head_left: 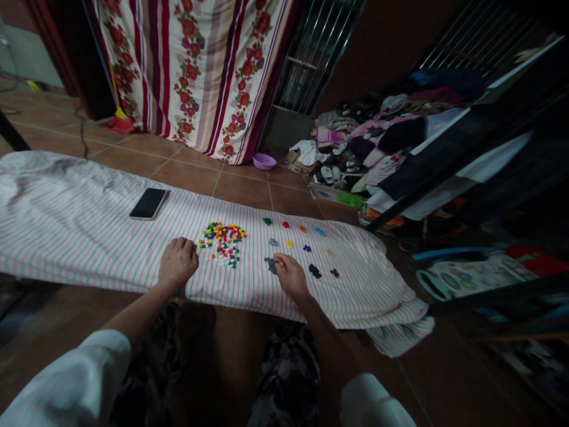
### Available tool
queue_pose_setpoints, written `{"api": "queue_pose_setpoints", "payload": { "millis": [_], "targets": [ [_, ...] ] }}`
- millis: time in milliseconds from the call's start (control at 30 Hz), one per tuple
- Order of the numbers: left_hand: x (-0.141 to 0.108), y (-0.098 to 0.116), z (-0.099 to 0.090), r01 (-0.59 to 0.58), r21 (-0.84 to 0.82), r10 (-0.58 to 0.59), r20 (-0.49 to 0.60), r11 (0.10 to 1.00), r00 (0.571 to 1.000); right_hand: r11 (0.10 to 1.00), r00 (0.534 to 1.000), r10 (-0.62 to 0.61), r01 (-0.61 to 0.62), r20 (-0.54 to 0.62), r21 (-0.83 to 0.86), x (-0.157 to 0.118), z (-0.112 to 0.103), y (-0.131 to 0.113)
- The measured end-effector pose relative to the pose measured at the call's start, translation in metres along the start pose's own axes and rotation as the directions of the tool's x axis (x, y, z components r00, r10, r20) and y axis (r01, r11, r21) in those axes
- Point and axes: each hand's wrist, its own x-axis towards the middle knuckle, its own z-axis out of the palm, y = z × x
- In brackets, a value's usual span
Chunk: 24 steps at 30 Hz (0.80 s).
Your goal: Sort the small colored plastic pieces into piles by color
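My left hand (178, 261) rests on the striped cloth with its fingers curled in, just left of a mixed heap of small coloured pieces (229, 231). Nothing shows in it. Thumb and forefinger of my right hand (291, 276) are pinched together at the edge of a dark grey pile (270, 264); anything between them is too small to make out. Around this hand lie small single-colour piles, among them a light grey pile (274, 242), a yellow pile (289, 244), a purple pile (307, 248), a black pile (315, 271) and a brown pile (335, 273).
The striped cloth (102, 237) covers a long, low surface in front of my knees. A phone (149, 203) lies on its left part. Beyond, on the tiled floor, are a purple basin (264, 161), a broom (120, 121) and heaped clothes (368, 139). A floral curtain (195, 71) hangs behind.
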Motion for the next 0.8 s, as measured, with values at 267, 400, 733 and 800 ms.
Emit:
{"api": "queue_pose_setpoints", "payload": {
  "millis": [267,400,733,800],
  "targets": [
    [-0.001,-0.001,0.003,0.009,-0.003,-0.009,-0.010,1.000,1.000,0.993,0.994,-0.111,0.110,0.002,0.038,0.018,0.009,-0.030],
    [-0.001,0.000,0.004,0.023,-0.012,-0.023,-0.020,1.000,1.000,0.984,0.981,-0.174,0.170,0.088,0.048,0.035,0.032,-0.050],
    [0.000,0.002,0.001,0.042,-0.020,-0.042,0.001,0.999,0.999,0.952,0.916,-0.263,0.298,0.301,-0.075,0.069,0.081,-0.096],
    [0.000,0.003,0.000,0.048,-0.025,-0.047,0.008,0.999,0.999,0.943,0.909,-0.245,0.304,0.338,-0.134,0.073,0.084,-0.104]
  ]
}}
